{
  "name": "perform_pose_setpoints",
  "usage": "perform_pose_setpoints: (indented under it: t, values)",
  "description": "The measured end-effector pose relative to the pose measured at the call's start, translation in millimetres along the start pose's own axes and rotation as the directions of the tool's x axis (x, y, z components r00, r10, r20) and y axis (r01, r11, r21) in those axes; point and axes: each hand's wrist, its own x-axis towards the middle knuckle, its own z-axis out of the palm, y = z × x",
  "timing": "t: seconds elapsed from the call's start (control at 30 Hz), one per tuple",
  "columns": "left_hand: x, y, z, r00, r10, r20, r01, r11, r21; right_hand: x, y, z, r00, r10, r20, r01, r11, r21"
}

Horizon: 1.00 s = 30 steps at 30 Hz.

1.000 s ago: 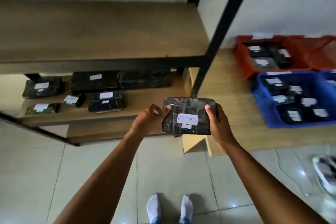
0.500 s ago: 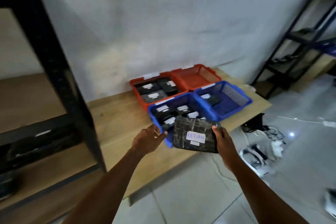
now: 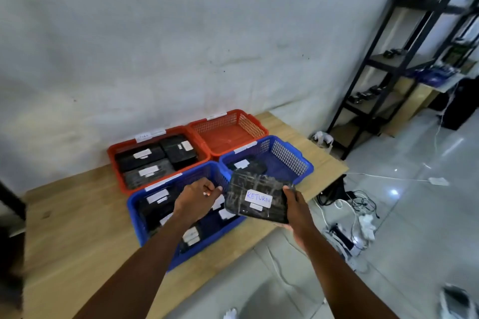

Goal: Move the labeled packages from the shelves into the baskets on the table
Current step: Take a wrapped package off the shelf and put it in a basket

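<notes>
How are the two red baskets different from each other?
The left red plastic basket holds three black wrapped packages with white labels; the right red plastic basket holds none. The left one sits behind a nearly full blue basket, the right one behind a blue basket with few. Both are meshed, tagged on the back rim, and stand against the wall.

Left hand [image 3: 197, 197] loose — right hand [image 3: 295, 208] gripping

Dim, bluish indoor light. Bright specular spots on glossy grey tiled floor [image 3: 404, 189] at right. Black metal shelving rack [image 3: 404, 41] bends with wide-angle distortion. Edges soft; dark blurred shape at left border. Mild blur overall.
</notes>
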Motion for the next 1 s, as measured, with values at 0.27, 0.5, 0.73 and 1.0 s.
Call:
perform_pose_setpoints:
  t: [0.27, 0.5, 0.73, 1.0]
  values:
    - [141, 3, 39, 0.985, -0.083, -0.149, 0.062, 0.988, -0.14, 140, -55, 32, 0.994, 0.024, 0.108, -0.012, 0.994, -0.112]
    - [219, -3, 43, 0.958, -0.22, -0.186, 0.186, 0.966, -0.181, 247, -87, 80, 0.967, 0.105, 0.233, -0.048, 0.97, -0.237]
    - [280, -35, 69, 0.905, -0.29, -0.31, 0.257, 0.956, -0.142, 372, -83, 145, 0.945, 0.076, 0.319, 0.055, 0.922, -0.383]
    - [361, -39, 96, 0.846, -0.359, -0.394, 0.403, 0.915, 0.031, 476, -62, 214, 0.91, 0.092, 0.405, 0.138, 0.853, -0.503]
